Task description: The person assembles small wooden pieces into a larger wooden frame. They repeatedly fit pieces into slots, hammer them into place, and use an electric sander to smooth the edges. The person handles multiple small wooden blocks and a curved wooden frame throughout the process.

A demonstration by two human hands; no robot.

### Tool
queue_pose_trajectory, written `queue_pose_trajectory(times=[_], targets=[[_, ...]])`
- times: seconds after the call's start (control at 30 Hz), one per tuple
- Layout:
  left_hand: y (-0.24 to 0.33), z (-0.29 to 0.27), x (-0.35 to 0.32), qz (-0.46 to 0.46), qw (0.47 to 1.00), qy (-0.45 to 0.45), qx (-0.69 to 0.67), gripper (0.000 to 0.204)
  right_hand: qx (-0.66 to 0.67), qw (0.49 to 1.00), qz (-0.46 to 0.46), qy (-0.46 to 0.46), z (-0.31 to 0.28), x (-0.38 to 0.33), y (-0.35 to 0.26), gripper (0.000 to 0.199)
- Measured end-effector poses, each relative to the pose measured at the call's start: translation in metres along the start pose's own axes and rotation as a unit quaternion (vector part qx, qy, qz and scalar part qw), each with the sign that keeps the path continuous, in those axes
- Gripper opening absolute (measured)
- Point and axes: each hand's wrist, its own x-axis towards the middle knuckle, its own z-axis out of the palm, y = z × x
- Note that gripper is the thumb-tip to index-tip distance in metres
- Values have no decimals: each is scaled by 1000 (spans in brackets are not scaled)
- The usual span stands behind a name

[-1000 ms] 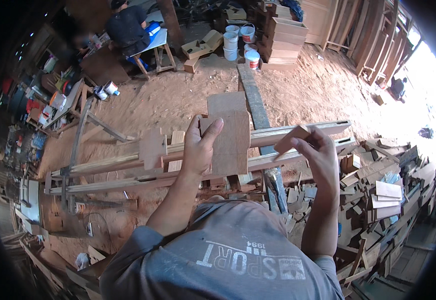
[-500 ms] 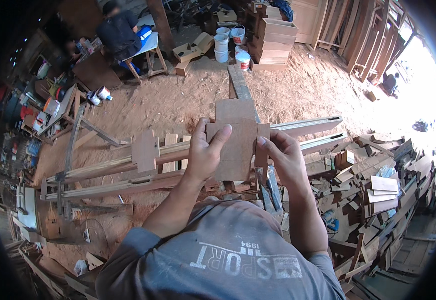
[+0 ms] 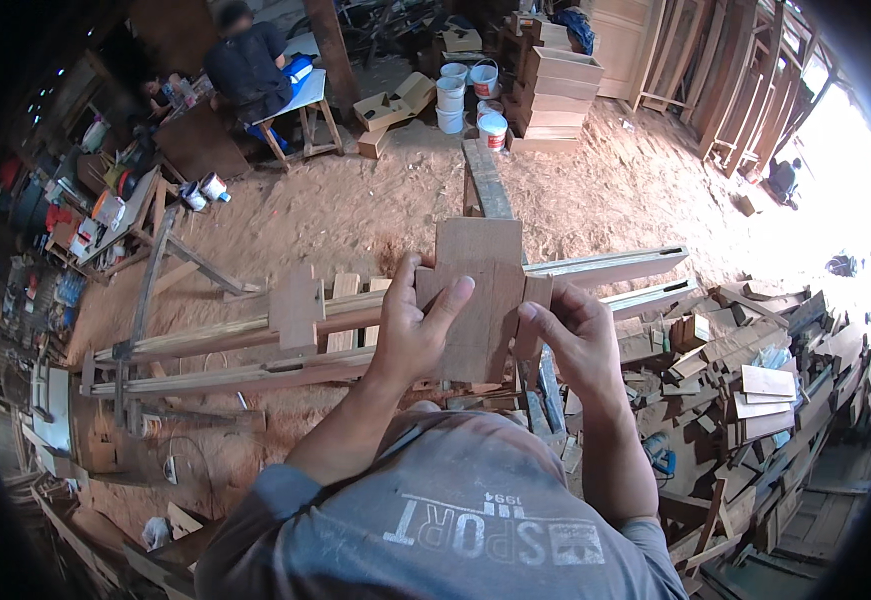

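Observation:
A flat wooden board point(image 3: 481, 300) with a tab at its left side is held up in front of my chest. My left hand point(image 3: 408, 325) grips it there, thumb on its face and fingers behind. At the board's right edge, my right hand point(image 3: 582, 335) pinches a small wooden block point(image 3: 536, 292) between thumb and fingers. The block lies right against the board; whether they are joined I cannot tell. A similar tabbed wooden piece point(image 3: 297, 312) rests across the long wooden beams point(image 3: 211, 335), left of my left hand.
Wood offcuts point(image 3: 711, 360) are heaped at the right. White buckets point(image 3: 450, 100) and stacked wooden boxes point(image 3: 562, 95) stand at the far side. Another person point(image 3: 246, 65) sits by a small table point(image 3: 304, 90) at the far left. A clamp bar point(image 3: 151, 270) crosses the beams.
The board and both hands sit slightly lower and farther right in view, and the board has tilted a little. Both hands keep their grips. The surroundings have shifted slightly too.

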Motion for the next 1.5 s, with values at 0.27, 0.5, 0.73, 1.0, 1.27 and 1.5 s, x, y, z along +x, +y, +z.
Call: queue_pose_trajectory(times=[0.27, 0.5, 0.73, 1.0, 1.27, 1.5], targets=[[2, -11, -3, 8, 999, -9, 36, 41, -45, 998, -33, -35, 3, 4, -1, 27], [-6, -9, 3, -9, 1000, 4, 16, 41, -52, 994, 54, -77, -5, 21, 11, 33], [-16, -6, 10, -43, 999, -1, 18, 42, 17, 988, 106, -106, -14, 31, 13, 31], [-25, -13, 13, -34, 996, -9, 84, 53, 28, 990, 115, -73, -9, 31, 14, 32], [-18, -9, 11, -44, 997, -10, 69, 54, -14, 991, 120, -55, -9, 21, 14, 32], [-30, -6, 6, -125, 990, 12, -66, 49, 24, 987, 100, -120, -7, 4, 5, 59]])
